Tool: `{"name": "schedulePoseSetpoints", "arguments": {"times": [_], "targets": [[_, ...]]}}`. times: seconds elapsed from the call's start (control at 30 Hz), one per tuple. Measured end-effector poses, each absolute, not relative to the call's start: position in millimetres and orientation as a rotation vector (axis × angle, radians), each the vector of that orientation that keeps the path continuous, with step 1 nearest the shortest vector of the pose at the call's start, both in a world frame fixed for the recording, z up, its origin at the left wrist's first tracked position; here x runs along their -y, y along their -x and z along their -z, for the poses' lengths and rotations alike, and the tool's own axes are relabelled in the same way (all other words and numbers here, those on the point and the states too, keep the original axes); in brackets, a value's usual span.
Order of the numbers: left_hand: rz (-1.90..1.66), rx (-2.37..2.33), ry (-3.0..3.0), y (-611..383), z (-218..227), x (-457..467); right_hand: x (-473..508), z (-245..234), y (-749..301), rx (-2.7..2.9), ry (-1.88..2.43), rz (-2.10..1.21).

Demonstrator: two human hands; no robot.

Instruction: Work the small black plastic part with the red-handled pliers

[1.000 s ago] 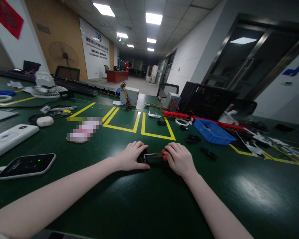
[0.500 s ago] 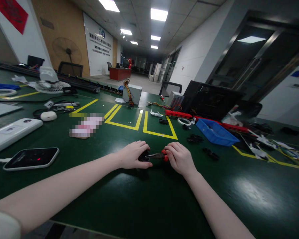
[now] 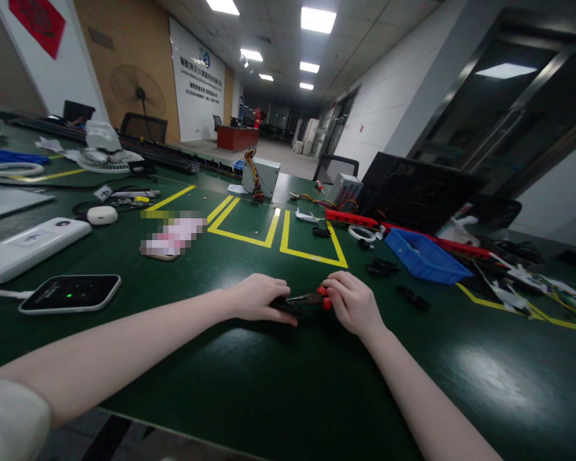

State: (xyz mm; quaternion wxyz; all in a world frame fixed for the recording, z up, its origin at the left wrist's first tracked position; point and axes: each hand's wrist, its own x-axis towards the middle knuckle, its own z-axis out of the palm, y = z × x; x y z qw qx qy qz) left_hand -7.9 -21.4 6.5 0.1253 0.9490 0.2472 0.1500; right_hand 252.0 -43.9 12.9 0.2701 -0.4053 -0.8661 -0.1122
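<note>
My right hand (image 3: 352,301) is closed round the red handles of a pair of needle-nose pliers (image 3: 307,299). The metal jaws point left, towards a small black part (image 3: 288,307) pinched between the thumb and fingers of my left hand (image 3: 258,298). The plier tips reach the black part, but whether they grip it I cannot tell. My fingers hide much of the part, and its kind does not show. Both hands are just above the green table (image 3: 269,397), close together in front of me.
Beyond my hands lie yellow tape outlines (image 3: 240,238) and a phone (image 3: 175,237). On the left are a black-screened device (image 3: 72,294) and a white power bank (image 3: 33,246). To the right stand a blue tray (image 3: 427,256) and several black parts (image 3: 413,297).
The camera view has shifted slightly, so the scene sits a little further right. The black part has turned a little in my left hand. The pliers stay in my right hand.
</note>
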Motion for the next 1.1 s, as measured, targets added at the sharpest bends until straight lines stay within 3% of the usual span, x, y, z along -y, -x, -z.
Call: {"name": "schedulePoseSetpoints", "arguments": {"times": [1.1], "targets": [[-0.399,-0.709,-2.868,9.0,-4.1,23.2,48.5,-21.1,-256.7,2.369,0.981,0.192]]}}
